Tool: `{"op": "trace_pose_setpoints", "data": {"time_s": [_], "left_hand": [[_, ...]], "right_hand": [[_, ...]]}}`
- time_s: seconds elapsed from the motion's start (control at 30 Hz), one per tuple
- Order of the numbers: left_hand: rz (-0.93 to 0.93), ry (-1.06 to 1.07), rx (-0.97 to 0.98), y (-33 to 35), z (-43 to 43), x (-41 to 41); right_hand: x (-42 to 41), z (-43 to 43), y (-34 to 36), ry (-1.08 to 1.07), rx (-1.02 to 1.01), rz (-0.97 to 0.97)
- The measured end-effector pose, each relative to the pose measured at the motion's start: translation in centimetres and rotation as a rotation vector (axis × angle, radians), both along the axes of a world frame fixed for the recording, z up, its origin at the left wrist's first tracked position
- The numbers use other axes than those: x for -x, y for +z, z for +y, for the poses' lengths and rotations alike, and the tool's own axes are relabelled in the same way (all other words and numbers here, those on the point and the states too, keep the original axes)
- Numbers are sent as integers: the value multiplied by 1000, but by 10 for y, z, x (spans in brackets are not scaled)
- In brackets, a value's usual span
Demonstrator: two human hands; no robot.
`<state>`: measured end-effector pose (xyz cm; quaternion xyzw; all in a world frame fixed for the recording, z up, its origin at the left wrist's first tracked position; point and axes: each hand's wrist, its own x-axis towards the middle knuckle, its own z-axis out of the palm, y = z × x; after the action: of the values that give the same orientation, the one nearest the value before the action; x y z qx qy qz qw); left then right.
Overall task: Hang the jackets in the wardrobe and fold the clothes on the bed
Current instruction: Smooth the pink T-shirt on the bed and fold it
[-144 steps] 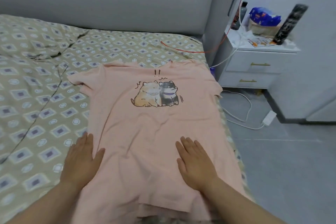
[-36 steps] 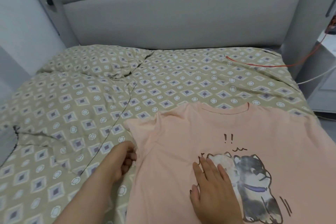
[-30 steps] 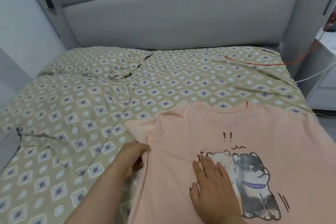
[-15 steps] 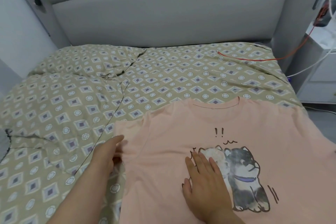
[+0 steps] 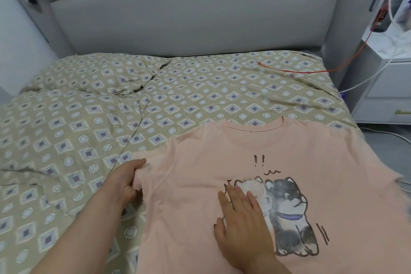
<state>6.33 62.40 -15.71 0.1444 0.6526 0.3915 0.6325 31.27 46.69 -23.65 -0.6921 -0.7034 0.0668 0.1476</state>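
Single head cam, wide-angle, looks forward and down over the bed (image 5: 93, 122) toward the headboard (image 5: 189, 18). Close range: both forearms enter from the bottom edge. No second view.

I see the T-shirt (image 5: 191, 196) lying flat on the near right part of the bed (image 5: 89, 118), its collar toward the headboard (image 5: 189, 18) behind. My left hand (image 5: 124, 182) grips the sleeve on the left, and my right hand (image 5: 242, 220) rests on the chest. A cable (image 5: 289, 70) crosses the bed's far right corner, and the nightstand (image 5: 387, 95) stands further right.
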Motion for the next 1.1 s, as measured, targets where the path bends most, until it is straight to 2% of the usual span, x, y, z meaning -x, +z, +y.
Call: {"op": "trace_pose_setpoints", "data": {"time_s": [0.1, 0.17, 0.37, 0.47, 0.53, 0.57, 0.6, 0.63, 0.7, 0.73, 0.77, 0.83, 0.9, 0.97, 1.0, 1.03, 1.07, 1.1], "left_hand": [[115, -107, 106, 1, -3, 2], [100, -131, 143, 1, -6, 5], [-228, 171, 143, -11, -22, 10], [-408, 256, 78, -10, -30, 8], [-445, 282, 2, -4, -29, 1], [-390, 282, -50, -2, -27, -4], [-241, 276, -123, 0, -25, -11], [19, 232, -224, 4, -24, -22], [641, -92, -463, 3, -27, -46], [799, -350, -492, -2, -29, -59], [869, -590, -437, -4, -33, -72], [1000, -914, -288, -15, -38, -92], [975, -843, -258, -15, -33, -98], [728, -536, -253, -18, -27, -91], [618, -428, -277, -20, -29, -85], [584, -406, -340, -22, -35, -78], [654, -458, -436, -27, -42, -71], [821, -602, -528, -35, -52, -65]], "right_hand": [[0, 0, 0, 0, -2, -6], [1, 0, 0, 2, 1, -5], [0, -1, 1, 5, 15, -1], [0, -1, 2, 6, 17, -4], [0, -1, 1, 6, 20, -6], [0, -1, 1, 5, 22, -8], [0, -1, 1, 5, 25, -10], [1, -1, 1, 5, 26, -9], [1, -1, 1, 5, 27, -5], [1, -1, 1, 4, 27, -5], [1, -1, 1, 3, 29, -5], [1, -1, 2, 2, 38, 0], [1, -1, 3, 2, 43, 10], [1, -1, 2, 3, 51, 18], [1, -1, 2, 5, 52, 19], [0, -1, 1, 8, 52, 18], [0, -1, 2, 13, 53, 15], [0, -1, 2, 15, 55, 15]]}}
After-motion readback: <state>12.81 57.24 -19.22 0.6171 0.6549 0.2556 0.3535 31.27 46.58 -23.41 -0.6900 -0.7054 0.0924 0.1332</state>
